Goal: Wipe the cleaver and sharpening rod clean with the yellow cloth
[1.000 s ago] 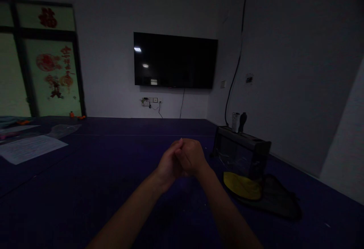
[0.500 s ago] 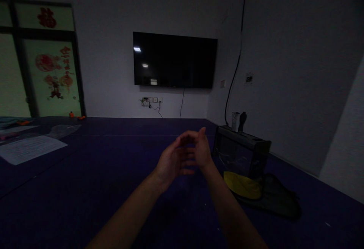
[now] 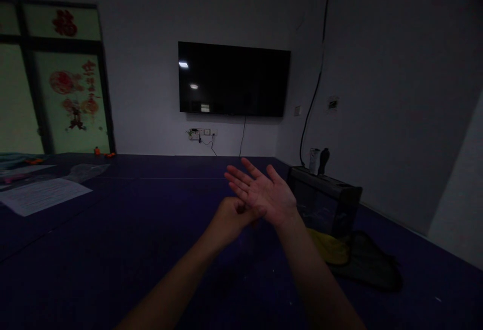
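Over the dark blue tabletop point(image 3: 151, 249), both my hands meet in the middle of the head view. My right hand point(image 3: 269, 194) is open, its palm turned up and its fingers spread out to the left. Below it, my left hand point(image 3: 232, 219) is closed around the right hand's lower edge. The left thumb lies on the heel of the right palm, and the other left fingers are mostly hidden underneath. No object shows in either hand.
Right of my hands stands a dark box-like case point(image 3: 324, 194) with a bottle-like thing point(image 3: 314, 161) on top. A yellow cloth point(image 3: 330, 249) and a dark mesh piece point(image 3: 370, 264) lie before it. Printed paper point(image 3: 45, 196) and clear plastic point(image 3: 86, 171) are at left. A television point(image 3: 234, 78) hangs behind.
My hands were facing each other with curved fingers. The right hand has turned palm up and spread its fingers; the left has turned over and closed on the right hand's edge.
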